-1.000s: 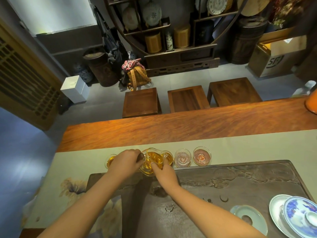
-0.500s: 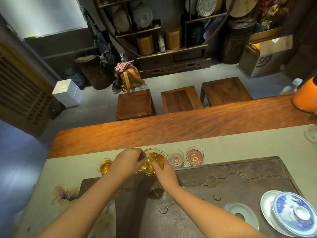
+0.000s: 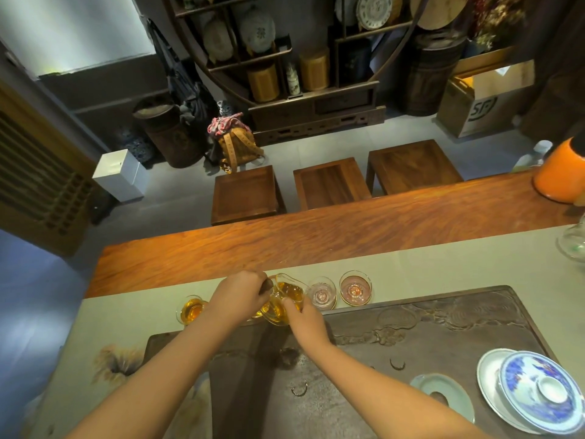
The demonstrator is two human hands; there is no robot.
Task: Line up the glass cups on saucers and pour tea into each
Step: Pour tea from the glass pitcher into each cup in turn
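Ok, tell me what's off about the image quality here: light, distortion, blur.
Head view: wide-angle bending bows the wooden table edge and tilts the shelves; warm glare on the table's left end; room dim; blue haze at lower left; the glass pitcher and hands slightly soft.

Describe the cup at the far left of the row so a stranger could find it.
Find the long wooden table and its pale cloth runner. A row of glass cups runs along it; the leftmost cup alone stands clear of the hands and holds amber tea.
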